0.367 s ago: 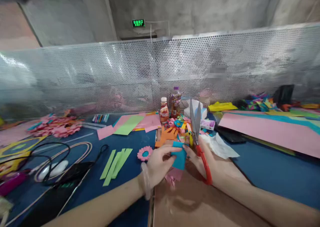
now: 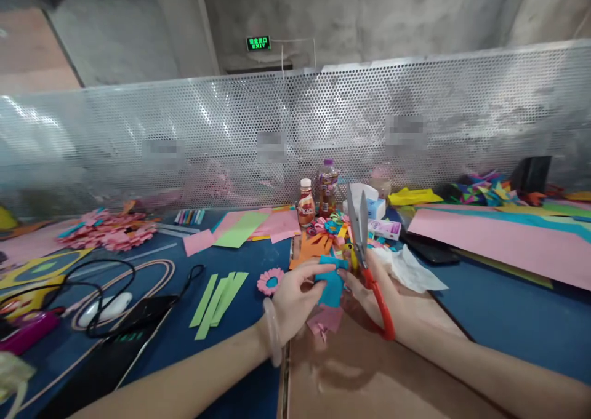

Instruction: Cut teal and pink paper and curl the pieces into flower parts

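My left hand (image 2: 295,302) pinches a small teal piece of paper (image 2: 331,285) above a brown board (image 2: 369,376). My right hand (image 2: 376,296) also touches the teal paper with its fingertips while gripping red-handled scissors (image 2: 364,253), whose grey blades point up and away. A pink paper scrap (image 2: 323,322) lies just under the teal piece. A pink paper flower with a teal centre (image 2: 270,282) lies left of my left hand.
Green paper strips (image 2: 217,296), pink and green sheets (image 2: 249,227), two bottles (image 2: 316,199), a white tissue (image 2: 406,270) and a big pink sheet (image 2: 498,243) lie on the blue table. Cables and a dark device (image 2: 115,320) sit left. A perforated metal screen (image 2: 295,136) stands behind.
The teal paper has been turned and curled a little between both hands. The view has shifted slightly; the hands stay in place.
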`<state>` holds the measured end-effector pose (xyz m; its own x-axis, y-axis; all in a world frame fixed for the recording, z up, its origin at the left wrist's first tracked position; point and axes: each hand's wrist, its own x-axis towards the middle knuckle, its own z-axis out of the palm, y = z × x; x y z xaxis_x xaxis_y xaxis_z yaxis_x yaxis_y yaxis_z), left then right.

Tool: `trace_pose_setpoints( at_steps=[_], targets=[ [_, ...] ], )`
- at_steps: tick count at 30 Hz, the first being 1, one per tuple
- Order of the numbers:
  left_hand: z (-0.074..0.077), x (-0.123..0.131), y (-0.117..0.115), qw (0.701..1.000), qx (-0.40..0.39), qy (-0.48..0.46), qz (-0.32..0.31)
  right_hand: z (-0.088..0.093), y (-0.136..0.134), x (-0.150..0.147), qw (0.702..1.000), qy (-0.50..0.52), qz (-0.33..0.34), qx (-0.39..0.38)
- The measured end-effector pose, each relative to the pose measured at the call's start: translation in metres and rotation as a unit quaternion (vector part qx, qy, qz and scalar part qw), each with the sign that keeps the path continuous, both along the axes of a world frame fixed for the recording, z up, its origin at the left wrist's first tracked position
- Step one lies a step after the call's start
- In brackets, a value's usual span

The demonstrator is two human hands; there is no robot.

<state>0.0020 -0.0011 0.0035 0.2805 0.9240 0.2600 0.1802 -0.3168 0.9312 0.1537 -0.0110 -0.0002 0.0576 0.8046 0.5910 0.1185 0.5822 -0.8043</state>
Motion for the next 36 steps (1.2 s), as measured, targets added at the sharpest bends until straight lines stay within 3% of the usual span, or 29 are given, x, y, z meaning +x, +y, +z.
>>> trace_pose_setpoints(
  at_steps=[4, 8, 15, 23, 30, 36],
  targets=[
    [-0.001, -0.002, 0.0, 1.0, 0.001, -0.004, 0.004, -0.016, 0.008, 0.001, 0.998, -0.017, 0.054, -0.036],
    [0.001, -0.004, -0.001, 1.0, 0.003, -0.003, 0.008, -0.019, 0.009, 0.003, 0.996, -0.023, 0.073, -0.039],
    [0.004, -0.003, -0.003, 1.0, 0.015, -0.009, 0.01, -0.015, 0.007, 0.002, 0.998, -0.067, 0.0, -0.021],
    [0.004, -0.001, -0.003, 1.0, 0.027, -0.011, 0.0, -0.023, 0.01, 0.007, 0.997, -0.048, 0.043, -0.046],
    [-0.004, 0.0, -0.002, 0.995, 0.039, 0.003, -0.096, -0.028, 0.009, 0.009, 0.999, -0.037, 0.028, -0.025],
    [-0.003, 0.0, -0.005, 0.995, 0.024, -0.028, -0.087, -0.019, 0.003, 0.009, 0.997, -0.066, 0.011, -0.03]
  ],
)
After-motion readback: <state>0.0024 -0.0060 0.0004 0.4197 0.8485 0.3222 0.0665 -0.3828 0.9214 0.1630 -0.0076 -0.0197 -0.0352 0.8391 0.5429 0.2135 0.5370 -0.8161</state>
